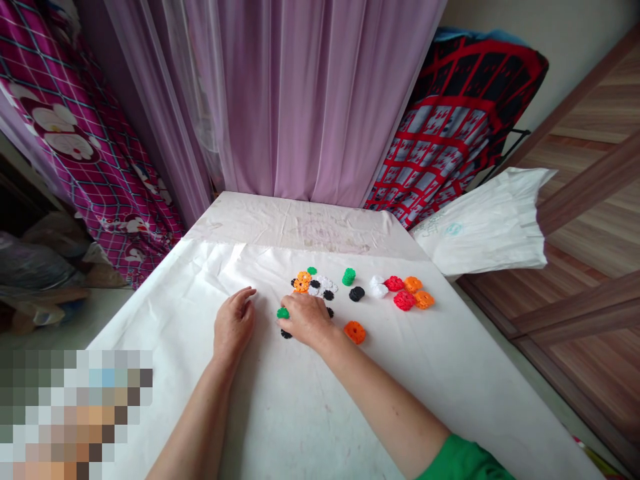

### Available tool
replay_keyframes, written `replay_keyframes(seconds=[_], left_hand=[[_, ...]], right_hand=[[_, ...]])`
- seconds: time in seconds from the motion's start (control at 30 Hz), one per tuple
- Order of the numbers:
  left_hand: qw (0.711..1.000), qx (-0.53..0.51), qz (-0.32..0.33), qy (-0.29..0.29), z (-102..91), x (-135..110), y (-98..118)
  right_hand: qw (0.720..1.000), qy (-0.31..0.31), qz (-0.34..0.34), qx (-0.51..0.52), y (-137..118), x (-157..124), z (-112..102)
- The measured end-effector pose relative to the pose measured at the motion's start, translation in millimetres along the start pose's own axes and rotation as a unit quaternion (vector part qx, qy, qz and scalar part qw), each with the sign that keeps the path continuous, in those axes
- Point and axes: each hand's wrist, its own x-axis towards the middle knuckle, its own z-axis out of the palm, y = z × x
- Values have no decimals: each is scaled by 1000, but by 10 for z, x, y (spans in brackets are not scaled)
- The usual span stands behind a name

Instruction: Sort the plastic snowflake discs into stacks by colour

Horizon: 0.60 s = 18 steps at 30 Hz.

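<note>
My left hand (pixel 234 321) rests on its side on the white table cover, left of the plastic pieces. It holds nothing, and its fingers are loosely extended. Over a loose group of notched discs, my right hand (pixel 306 317) pinches a green notched disc (pixel 283 313) between thumb and fingers. A black disc (pixel 286 334) lies just below that hand, and part of the group is hidden under it. Beyond the fingers are orange discs (pixel 302 282), white discs (pixel 327 283), a black disc (pixel 329 295) and a green disc (pixel 312 271).
To the right stand a green stack (pixel 349 276), a black stack (pixel 357 294), white stacks (pixel 379 287), red stacks (pixel 404 301) and orange stacks (pixel 425 300). Nearer lies another orange stack (pixel 355 332). A white sack (pixel 493 223) hangs at the table's right edge.
</note>
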Motion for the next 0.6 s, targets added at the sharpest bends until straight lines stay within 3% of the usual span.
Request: replay_keyframes(seconds=[0.2, 0.6], left_hand=[[1000, 3, -13, -13, 8, 10, 8], [1000, 18, -10, -16, -17, 3, 43]], right_hand=[[999, -42, 23, -11, -141, 66, -7], [998, -60, 32, 0, -18, 90, 22]])
